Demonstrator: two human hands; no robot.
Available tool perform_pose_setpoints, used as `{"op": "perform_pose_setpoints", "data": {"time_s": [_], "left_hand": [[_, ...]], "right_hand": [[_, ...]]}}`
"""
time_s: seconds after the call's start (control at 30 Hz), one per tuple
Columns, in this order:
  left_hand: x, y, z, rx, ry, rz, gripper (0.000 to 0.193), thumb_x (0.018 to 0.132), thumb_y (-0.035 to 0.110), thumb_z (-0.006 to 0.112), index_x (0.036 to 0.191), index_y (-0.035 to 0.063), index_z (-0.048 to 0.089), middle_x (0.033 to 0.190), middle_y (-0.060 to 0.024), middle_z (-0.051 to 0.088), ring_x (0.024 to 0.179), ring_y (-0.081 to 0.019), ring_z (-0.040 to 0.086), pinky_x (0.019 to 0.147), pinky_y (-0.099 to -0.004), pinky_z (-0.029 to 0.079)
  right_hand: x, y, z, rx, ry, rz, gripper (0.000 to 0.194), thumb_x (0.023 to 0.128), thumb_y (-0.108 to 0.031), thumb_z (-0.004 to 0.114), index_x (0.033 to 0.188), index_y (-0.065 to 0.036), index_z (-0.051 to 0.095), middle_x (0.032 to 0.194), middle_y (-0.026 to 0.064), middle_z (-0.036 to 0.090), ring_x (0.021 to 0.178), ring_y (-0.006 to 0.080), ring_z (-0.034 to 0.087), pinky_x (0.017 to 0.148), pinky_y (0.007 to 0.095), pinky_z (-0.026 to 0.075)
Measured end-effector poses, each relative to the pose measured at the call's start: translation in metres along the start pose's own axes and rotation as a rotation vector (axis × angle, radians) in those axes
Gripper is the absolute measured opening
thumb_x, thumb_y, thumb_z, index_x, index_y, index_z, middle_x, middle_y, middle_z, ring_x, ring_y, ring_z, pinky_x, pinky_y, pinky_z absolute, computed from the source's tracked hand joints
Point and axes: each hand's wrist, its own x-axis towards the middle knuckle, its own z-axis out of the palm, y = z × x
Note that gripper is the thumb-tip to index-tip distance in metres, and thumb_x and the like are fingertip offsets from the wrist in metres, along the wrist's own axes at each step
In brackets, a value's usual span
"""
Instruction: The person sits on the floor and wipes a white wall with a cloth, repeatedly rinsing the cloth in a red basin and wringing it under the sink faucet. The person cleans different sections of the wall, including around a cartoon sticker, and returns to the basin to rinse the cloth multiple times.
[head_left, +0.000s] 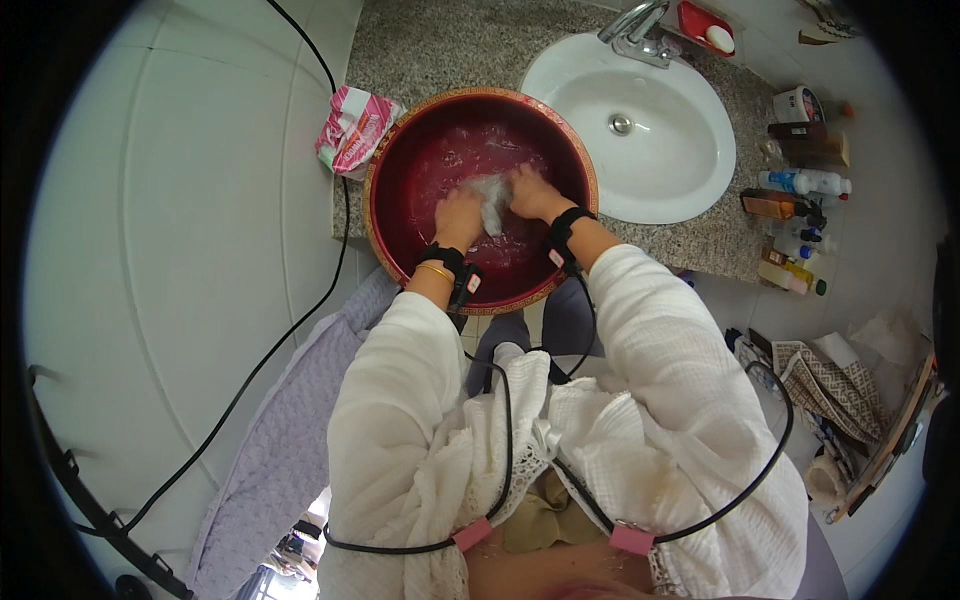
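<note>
A large round red basin (390, 240) with a patterned gold rim holds water and stands on the counter, reaching past its front edge. A small wet pale-grey cloth (492, 214) is bunched in the water near the basin's middle. My left hand (459, 217) grips the cloth from its left side, fingertips partly hidden. On the other side my right hand (532, 193) has its bent fingers on the cloth's right edge. Each wrist wears a black strap with a cable.
A white sink (667, 172) with a chrome faucet (637, 34) adjoins the basin on the right. Left of the basin sits a pink-and-white washing powder bag (356, 131). Bottles (802, 182) line the granite counter's (442, 45) right end. A red soap dish (705, 28) lies behind the faucet. A lilac towel (285, 450) hangs left.
</note>
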Motion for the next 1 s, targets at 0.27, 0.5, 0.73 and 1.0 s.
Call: {"op": "perform_pose_setpoints", "data": {"time_s": [0.27, 0.5, 0.73, 1.0], "left_hand": [[-0.018, -0.018, -0.046, -1.284, -0.159, 0.024, 0.035, 0.091, 0.014, 0.059, 0.123, 0.0005, 0.058, 0.105, -0.009, 0.066, 0.103, -0.0184, 0.06, 0.089, -0.0311, 0.047], [-0.012, -0.015, -0.035, -0.324, 0.164, -0.083, 0.05, 0.086, 0.023, 0.066, 0.131, 0.0063, 0.054, 0.132, -0.0204, 0.052, 0.121, -0.041, 0.051, 0.1, -0.0468, 0.045], [0.006, 0.02, 0.016, -0.15, 0.353, 0.016, 0.038, 0.084, 0.017, 0.065, 0.122, 0.0181, 0.062, 0.13, -0.0124, 0.051, 0.118, -0.04, 0.047, 0.1, -0.05, 0.042], [0.004, 0.005, -0.014, -1.141, -0.302, -0.114, 0.028, 0.09, 0.0, 0.052, 0.117, 0.0007, 0.056, 0.108, -0.0087, 0.063, 0.096, -0.0184, 0.063, 0.074, -0.0298, 0.055]], "right_hand": [[-0.046, 0.015, -0.022, 0.91, 0.167, 0.216, 0.032, 0.087, -0.005, 0.058, 0.118, -0.001, 0.066, 0.108, 0.0122, 0.07, 0.101, 0.0212, 0.064, 0.09, 0.033, 0.048], [-0.057, -0.003, -0.015, 0.601, 0.418, 0.041, 0.03, 0.088, -0.012, 0.062, 0.117, -0.004, 0.066, 0.11, 0.0207, 0.063, 0.099, 0.0341, 0.064, 0.09, 0.0387, 0.05], [-0.074, 0.002, -0.01, 0.484, 0.413, 0.042, 0.03, 0.09, -0.009, 0.061, 0.119, -0.005, 0.064, 0.115, 0.017, 0.059, 0.104, 0.0278, 0.063, 0.093, 0.0355, 0.049], [-0.079, -0.006, -0.006, 1.037, 0.288, 0.177, 0.031, 0.097, -0.024, 0.055, 0.121, -0.006, 0.064, 0.128, 0.0131, 0.059, 0.115, 0.0246, 0.056, 0.101, 0.034, 0.041]]}}
